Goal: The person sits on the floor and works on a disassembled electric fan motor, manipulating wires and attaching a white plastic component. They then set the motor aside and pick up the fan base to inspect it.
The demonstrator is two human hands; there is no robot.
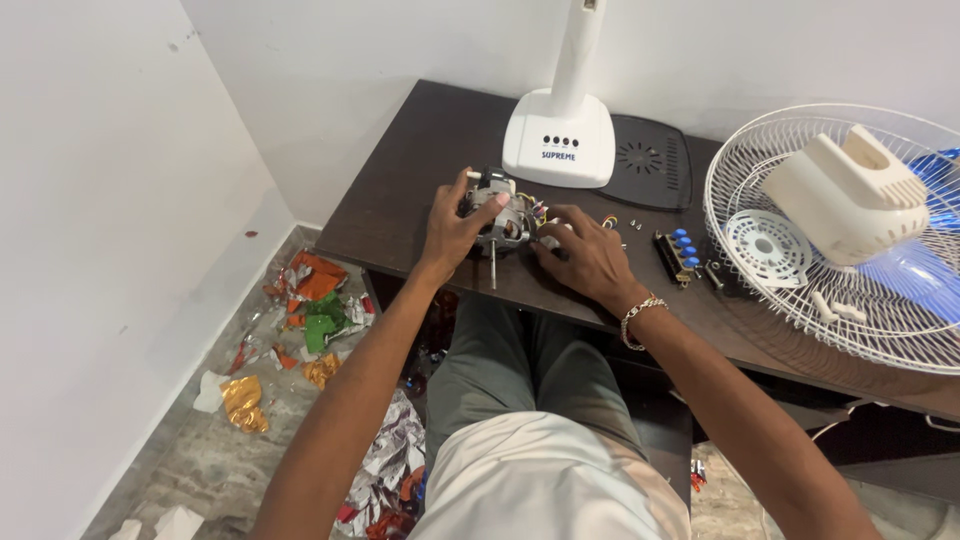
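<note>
A small fan motor with a metal shaft pointing toward me sits near the front edge of a dark wooden table. My left hand grips the motor's left side, thumb over its top. My right hand, a metal bracelet on the wrist, rests on the table at the motor's right, its fingers on the wires and small parts there. What the right fingertips pinch is hidden.
A white fan base with its pole stands behind the motor beside a dark plate. A switch block with blue buttons, loose screws, a white fan guard holding a cream housing. Crumpled foil wrappers litter the floor.
</note>
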